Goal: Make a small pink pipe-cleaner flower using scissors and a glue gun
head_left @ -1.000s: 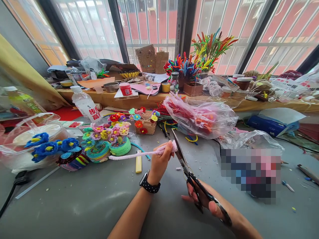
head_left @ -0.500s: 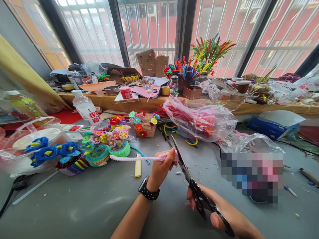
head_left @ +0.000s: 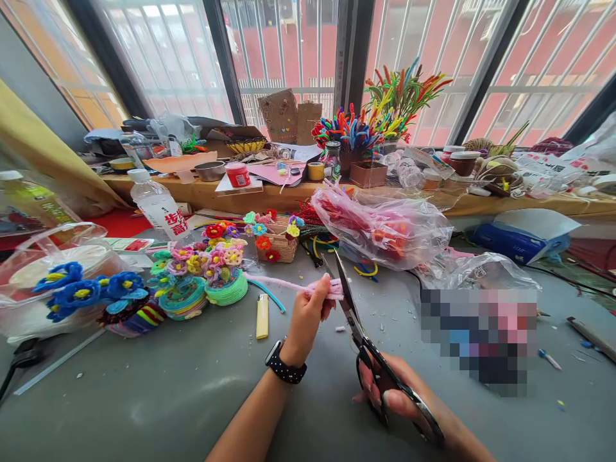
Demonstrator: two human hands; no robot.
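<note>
My left hand (head_left: 308, 314) pinches a fuzzy pink pipe cleaner (head_left: 283, 285) near its right end, over the grey table (head_left: 144, 398). The rest of the stem trails left toward the flower pieces. My right hand (head_left: 399, 401) grips the handles of black scissors (head_left: 366, 340). Their blades point up and away, and the blade edge sits right against the pink end by my left fingertips. A black watch is on my left wrist.
Finished pipe-cleaner flowers (head_left: 202, 276) and blue flowers (head_left: 81, 292) lie at left, with a yellow lighter (head_left: 262, 316) near my left hand. A plastic bag of pipe cleaners (head_left: 385, 224), a small basket (head_left: 276, 240), a water bottle (head_left: 158, 205) and a cluttered wooden sill (head_left: 289, 192) lie behind.
The pink stem's free end has swung from pointing left to angling up toward the flowers. Both hands stay close together, the scissors still at the pink end.
</note>
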